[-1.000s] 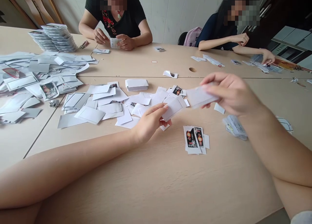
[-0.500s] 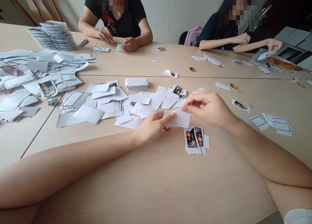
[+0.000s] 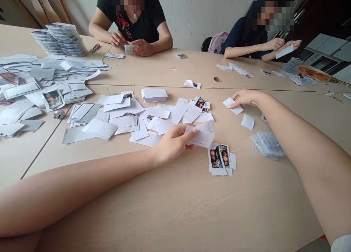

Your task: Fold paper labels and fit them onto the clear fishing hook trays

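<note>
Two white paper pieces are under handling at the middle of the wooden table (image 3: 175, 215). The left hand (image 3: 172, 144) is found grasping a white card (image 3: 201, 138), with the thumb and fingers closed on its near end. The card is positioned at the edge of a loose scatter of white paper sheets (image 3: 161, 115), just above a small pile of black-and-red printed labels (image 3: 218, 159). The right hand (image 3: 244, 98) is extended across the table, with its fingertips (image 3: 235, 99) laid on a smaller white slip (image 3: 233, 106). The hand is not clenched, but whether the slip is gripped or merely touched cannot be determined from this view. A further white slip (image 3: 248, 121) and a bundle of clear-wrapped cards (image 3: 267, 145) are located near that hand. The end hold on the card is judged sound, as most of its face is left unobstructed; light finger pressure is advised so that the paper is not creased. A squared stack of white cards (image 3: 154, 95) is noted beyond the scatter, and a small packet (image 3: 129, 49) is held by a co-worker (image 3: 134, 18) across the table.
</note>
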{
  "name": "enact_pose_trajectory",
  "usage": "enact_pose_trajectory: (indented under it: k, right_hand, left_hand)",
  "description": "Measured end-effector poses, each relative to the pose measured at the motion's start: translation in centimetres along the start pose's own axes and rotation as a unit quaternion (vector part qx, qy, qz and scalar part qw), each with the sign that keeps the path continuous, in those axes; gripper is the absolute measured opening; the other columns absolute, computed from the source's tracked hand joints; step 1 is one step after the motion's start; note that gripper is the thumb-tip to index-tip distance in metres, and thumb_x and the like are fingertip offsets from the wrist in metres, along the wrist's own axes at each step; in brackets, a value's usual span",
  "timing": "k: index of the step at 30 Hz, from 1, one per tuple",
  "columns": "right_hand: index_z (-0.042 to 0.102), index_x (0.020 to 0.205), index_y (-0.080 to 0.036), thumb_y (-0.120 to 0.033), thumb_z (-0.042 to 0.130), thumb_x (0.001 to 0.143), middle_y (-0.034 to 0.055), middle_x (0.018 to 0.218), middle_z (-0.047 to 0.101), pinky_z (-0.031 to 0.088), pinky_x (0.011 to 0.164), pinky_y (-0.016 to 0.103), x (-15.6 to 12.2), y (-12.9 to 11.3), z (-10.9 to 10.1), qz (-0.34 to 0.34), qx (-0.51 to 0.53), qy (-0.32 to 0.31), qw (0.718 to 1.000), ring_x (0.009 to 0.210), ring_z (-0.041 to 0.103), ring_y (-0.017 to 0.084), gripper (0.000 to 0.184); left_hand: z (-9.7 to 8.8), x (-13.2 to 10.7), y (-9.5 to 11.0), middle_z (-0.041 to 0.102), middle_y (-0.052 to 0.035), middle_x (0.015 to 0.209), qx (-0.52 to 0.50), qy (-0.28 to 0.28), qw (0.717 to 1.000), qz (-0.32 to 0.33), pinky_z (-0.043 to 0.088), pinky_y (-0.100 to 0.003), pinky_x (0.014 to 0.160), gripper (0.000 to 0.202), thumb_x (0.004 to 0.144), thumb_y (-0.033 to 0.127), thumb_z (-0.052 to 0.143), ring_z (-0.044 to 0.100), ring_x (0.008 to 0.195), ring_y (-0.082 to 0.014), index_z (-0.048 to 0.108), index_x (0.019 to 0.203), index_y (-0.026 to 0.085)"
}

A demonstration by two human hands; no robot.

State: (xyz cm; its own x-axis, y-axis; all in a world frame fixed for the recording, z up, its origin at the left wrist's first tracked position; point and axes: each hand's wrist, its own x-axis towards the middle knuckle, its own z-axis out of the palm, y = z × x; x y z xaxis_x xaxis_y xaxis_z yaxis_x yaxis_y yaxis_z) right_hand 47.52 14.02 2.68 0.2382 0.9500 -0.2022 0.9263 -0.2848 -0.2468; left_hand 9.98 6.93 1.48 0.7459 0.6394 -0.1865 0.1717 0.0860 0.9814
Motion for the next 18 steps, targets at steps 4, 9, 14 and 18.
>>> enact_pose_trajectory:
  k: [4,9,14,18]
  right_hand:
    - [0.065,0.09,-0.021,-0.035,0.079,0.054,0.0101,0.096,0.07,0.053,0.065,0.035,-0.6,-1.3,-0.6,0.066,0.067,-0.048,0.994,0.08,0.066,0.025,0.041]
    - [0.063,0.083,-0.02,-0.029,0.071,0.065,0.0081,0.089,0.067,0.053,0.065,0.035,-3.7,-4.7,-1.2,0.002,0.209,0.033,0.977,0.079,0.064,0.023,0.022]
    - [0.055,0.071,-0.021,-0.022,0.077,0.061,-0.0005,0.081,0.063,0.053,0.08,0.033,-9.1,-10.1,0.3,-0.098,0.514,0.055,0.85,0.083,0.063,0.016,0.025]
    - [0.051,0.067,-0.021,-0.027,0.081,0.061,-0.0028,0.077,0.064,0.053,0.072,0.03,-12.6,-13.2,3.1,-0.122,0.57,0.027,0.812,0.075,0.061,0.013,0.031]
  left_hand:
    - [-0.1,0.0,-0.1,0.05,-0.0007,0.067,-0.006,0.003,1.0,0.022,0.038,-0.03,0.068,0.038,0.087,0.052,0.046,0.047,0.066,-0.0134,0.05,0.073,0.017]
    - [0.0,0.1,0.0,0.051,0.0006,0.072,-0.026,0.015,0.997,0.064,0.038,-0.027,0.062,0.03,0.089,0.049,0.046,0.048,0.067,-0.0126,0.048,0.091,0.02]
    - [0.1,0.0,0.0,0.051,-0.0004,0.082,0.002,0.036,0.993,0.113,0.039,-0.027,0.065,0.026,0.091,0.047,0.044,0.048,0.073,-0.0126,0.046,0.091,0.02]
    - [0.2,0.1,-0.3,0.05,-0.0067,0.11,0.058,0.101,0.977,0.176,0.042,-0.03,0.077,0.025,0.09,0.042,0.047,0.049,0.094,-0.017,0.049,0.103,0.021]
